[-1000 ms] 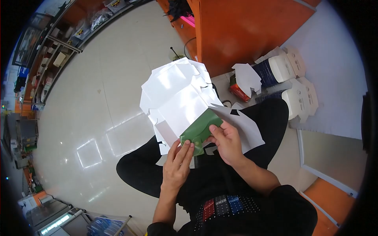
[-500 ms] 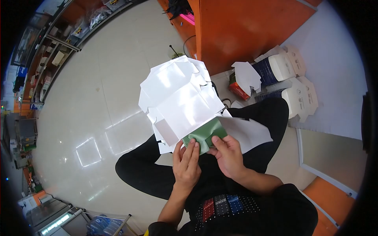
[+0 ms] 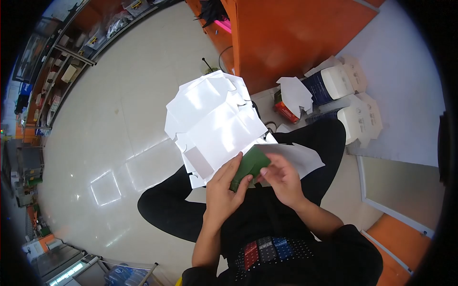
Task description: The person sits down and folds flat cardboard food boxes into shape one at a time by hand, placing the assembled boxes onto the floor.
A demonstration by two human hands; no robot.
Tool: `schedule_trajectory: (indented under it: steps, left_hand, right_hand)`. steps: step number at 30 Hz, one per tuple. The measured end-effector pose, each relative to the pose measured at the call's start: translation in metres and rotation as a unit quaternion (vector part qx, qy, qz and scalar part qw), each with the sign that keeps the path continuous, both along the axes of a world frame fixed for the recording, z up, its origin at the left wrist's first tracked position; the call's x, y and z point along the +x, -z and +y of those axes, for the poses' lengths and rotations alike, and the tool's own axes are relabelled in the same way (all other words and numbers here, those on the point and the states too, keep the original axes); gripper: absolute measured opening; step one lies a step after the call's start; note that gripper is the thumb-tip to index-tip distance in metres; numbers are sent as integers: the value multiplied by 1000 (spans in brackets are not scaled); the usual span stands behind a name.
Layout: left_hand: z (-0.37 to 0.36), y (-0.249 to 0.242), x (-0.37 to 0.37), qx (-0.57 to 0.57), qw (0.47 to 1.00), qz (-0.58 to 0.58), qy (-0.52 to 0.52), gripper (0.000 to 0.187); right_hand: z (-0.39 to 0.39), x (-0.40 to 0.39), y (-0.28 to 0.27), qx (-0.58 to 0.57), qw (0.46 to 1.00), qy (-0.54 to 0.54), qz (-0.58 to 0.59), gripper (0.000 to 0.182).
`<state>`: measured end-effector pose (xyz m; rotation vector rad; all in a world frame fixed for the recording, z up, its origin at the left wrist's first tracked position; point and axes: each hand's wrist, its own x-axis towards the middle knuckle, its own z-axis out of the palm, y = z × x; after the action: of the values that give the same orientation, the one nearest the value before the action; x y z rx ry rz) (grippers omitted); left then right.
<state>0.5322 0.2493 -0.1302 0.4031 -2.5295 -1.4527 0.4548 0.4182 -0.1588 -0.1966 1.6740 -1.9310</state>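
Note:
A small green packet (image 3: 249, 168) is held above my lap, with my left hand (image 3: 225, 187) gripping it between thumb and fingers. My right hand (image 3: 282, 178) is at the packet's right edge, its fingers curled and slightly blurred; whether they pinch the packet is unclear. Just beyond lies a stack of unfolded white cardboard boxes (image 3: 217, 119), flaps spread, over my legs. Another white sheet (image 3: 300, 159) curves out to the right beneath my right hand.
An orange cabinet (image 3: 296, 38) stands ahead. Bundles of flat white boxes (image 3: 336, 82) and a red and green box (image 3: 285, 110) sit on the floor at right. Shelves (image 3: 71, 71) with goods line the left, and water bottles (image 3: 125, 274) are at bottom left.
The green packet has turned more upright and looks narrower. My left hand has shifted its grip along the packet's side, and my right hand's thumb has come off its face.

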Motion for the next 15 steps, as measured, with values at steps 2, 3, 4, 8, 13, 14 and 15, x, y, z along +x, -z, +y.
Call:
schedule_trajectory:
  steps: [2,3,4,8,13,14,15]
  left_hand:
    - [1,-1,0,-19,1000,-11,8,53]
    - [2,-1,1,-26,1000,-10,7,53]
    - [3,0,1,-32,999,-9,6,52]
    - [6,-1,2,-83,996,-5,-12,49]
    - [7,-6,3,-133,991,-27,-20,48]
    - [8,-5,3,-140,990,-28,-19,47]
    - [8,-4,3,-144,989,-29,-17,47]
  right_hand:
    - [0,-4,-5,57,985,52,154,47]
    - [-1,-11,-7,63,969,65,229,51]
    - [-1,-17,-11,69,948,77,302,56]
    - [6,-30,-19,60,959,-32,275,42]
    - [-1,-15,-17,82,974,-28,210,23]
    - [-1,-14,-13,79,973,-28,214,23]
    - [-1,-13,-10,76,973,-28,218,23]
